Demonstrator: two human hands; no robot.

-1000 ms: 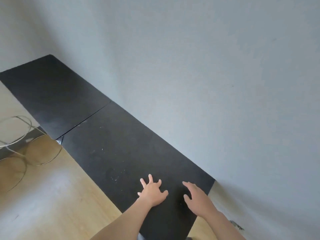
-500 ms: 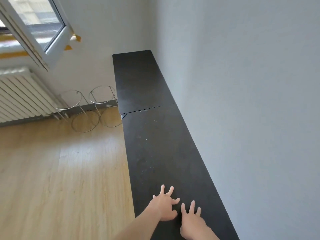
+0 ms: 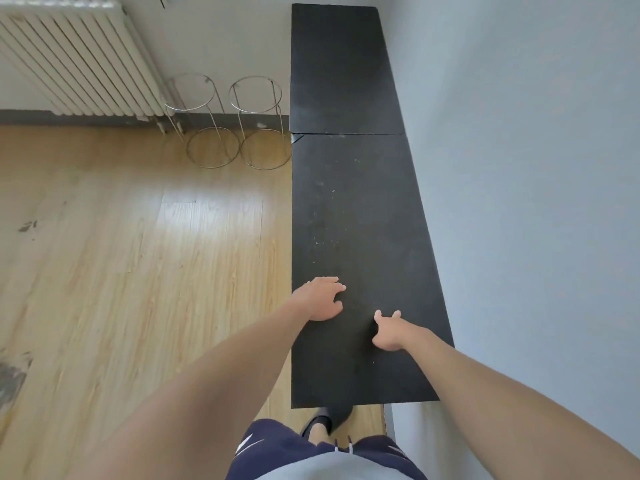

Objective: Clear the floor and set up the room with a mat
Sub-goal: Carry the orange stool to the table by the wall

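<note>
— How were the hands?

— Both arms reached forward and down from the bottom edge. The left hand [image 3: 320, 299] lay palm down near the left border of the near mat [image 3: 356, 220]. Its fingers were spread and a little bent, touching the surface and gripping nothing. The right hand [image 3: 389, 332] lay beside it, closer to the side wall [image 3: 519, 168], also on this mat. Its thumb and one finger were stretched forward, and it too held nothing.

— What could you not see well?

— The other right fingers were hidden behind the back of the hand. Dark shorts [image 3: 277, 452] were cut off at the bottom. The toe of a dark shoe [image 3: 327, 419] went out of sight at the near edge of the mat. So I could not tell whether the mat lay flat on the floor [image 3: 121, 254] or was a little raised.

— And further away?

— The near mat was long and black with small pale specks, and it ran along the side wall. Its far end met the far mat [image 3: 343, 71] in a thin seam, with a small gap at the left corner. Left of this seam stood two wire stands side by side, the left stand [image 3: 202, 121] and the right stand [image 3: 259, 123]. The right one was just beside the mats. Behind them a white radiator [image 3: 69, 57] hung on the end wall, cut off at the left edge.
</note>
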